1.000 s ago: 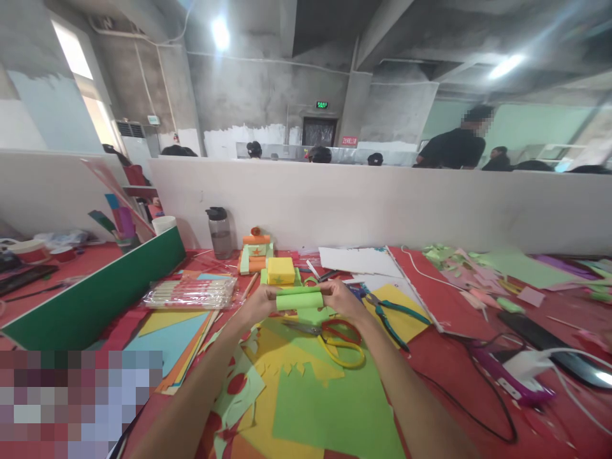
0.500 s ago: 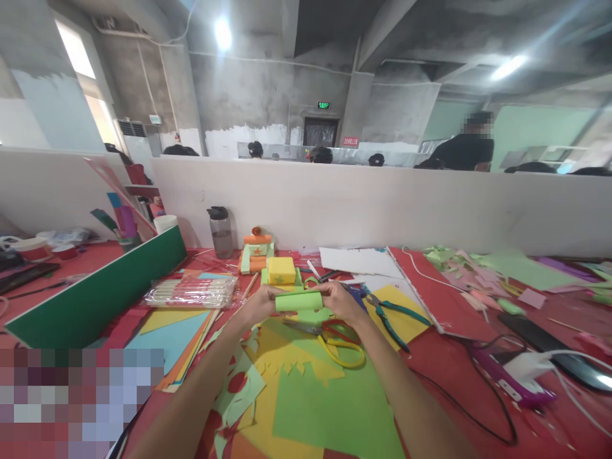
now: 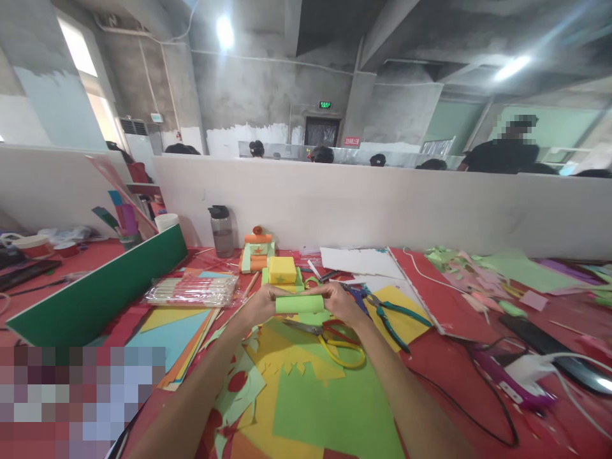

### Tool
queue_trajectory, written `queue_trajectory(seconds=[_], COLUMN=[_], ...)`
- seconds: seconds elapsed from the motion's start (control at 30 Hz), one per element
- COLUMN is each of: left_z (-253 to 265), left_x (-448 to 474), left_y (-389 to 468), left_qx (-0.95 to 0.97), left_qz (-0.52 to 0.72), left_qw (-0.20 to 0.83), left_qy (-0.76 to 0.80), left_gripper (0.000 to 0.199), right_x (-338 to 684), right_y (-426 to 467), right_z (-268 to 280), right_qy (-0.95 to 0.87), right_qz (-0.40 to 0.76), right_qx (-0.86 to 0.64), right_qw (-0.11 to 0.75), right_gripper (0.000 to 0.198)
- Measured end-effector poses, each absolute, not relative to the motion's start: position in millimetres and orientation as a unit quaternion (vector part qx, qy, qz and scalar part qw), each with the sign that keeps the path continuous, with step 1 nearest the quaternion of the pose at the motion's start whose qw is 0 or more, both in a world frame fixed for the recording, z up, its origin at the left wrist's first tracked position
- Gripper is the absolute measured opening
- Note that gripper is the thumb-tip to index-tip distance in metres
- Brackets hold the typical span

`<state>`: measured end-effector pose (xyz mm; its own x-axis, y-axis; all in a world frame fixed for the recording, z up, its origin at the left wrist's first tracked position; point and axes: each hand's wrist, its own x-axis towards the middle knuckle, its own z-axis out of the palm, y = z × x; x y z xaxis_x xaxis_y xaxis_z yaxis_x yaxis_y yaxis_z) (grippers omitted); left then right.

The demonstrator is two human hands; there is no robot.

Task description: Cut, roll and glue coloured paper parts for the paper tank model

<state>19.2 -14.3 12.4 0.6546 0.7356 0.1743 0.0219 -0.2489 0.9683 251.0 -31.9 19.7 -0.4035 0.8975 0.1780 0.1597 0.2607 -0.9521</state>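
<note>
Green paper roll [image 3: 299, 305]: held up between both hands over the cluttered table; long axis runs left to right, nearly level, one end toward each hand.
Left hand [image 3: 261, 305]: fingers pinched together on the roll's left end.
Right hand [image 3: 341, 303]: fingers narrowed likewise on the right end.
Scissors [image 3: 317, 331]: just nearer the wearer than the roll — blades leftward, yellow and red handles rightward.
Hidden: both roll ends, under fingers — cannot tell whether they are hollow.
Cut off: green sheet [image 3: 335, 408], by the bottom edge.
Hard to read: pixelated lower-left corner.
</note>
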Motion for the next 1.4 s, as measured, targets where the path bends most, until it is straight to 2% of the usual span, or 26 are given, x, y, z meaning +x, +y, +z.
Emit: queue_trajectory(seconds=[0.33, 0.57, 0.77, 0.97, 1.17, 1.4], left_z=[18, 22, 23, 21, 21, 24], left_x=[21, 23, 23, 20, 21, 23], left_y=[-18, -22, -24, -22, -21, -23], left_qx=[0.717, 0.691, 0.685, 0.737, 0.725, 0.695], left_qz=[0.334, 0.366, 0.386, 0.407, 0.430, 0.456], left_qw=[0.557, 0.564, 0.567, 0.493, 0.483, 0.488], left_qy=[0.253, 0.266, 0.247, 0.221, 0.239, 0.266], left_gripper=[0.044, 0.051, 0.048, 0.036, 0.048, 0.026], right_x=[249, 247, 250, 250, 249, 257], right_y=[-35, -37, -35, -37, -37, -35], right_z=[22, 25, 23, 24, 25, 27], right_qy=[-0.670, -0.653, -0.650, -0.669, -0.677, -0.665], right_qz=[0.459, 0.451, 0.464, 0.442, 0.432, 0.412], right_qx=[-0.397, -0.386, -0.331, -0.300, -0.292, -0.318], right_qw=[0.428, 0.471, 0.503, 0.517, 0.519, 0.536], right_gripper=[0.032, 0.023, 0.011, 0.008, 0.007, 0.004])
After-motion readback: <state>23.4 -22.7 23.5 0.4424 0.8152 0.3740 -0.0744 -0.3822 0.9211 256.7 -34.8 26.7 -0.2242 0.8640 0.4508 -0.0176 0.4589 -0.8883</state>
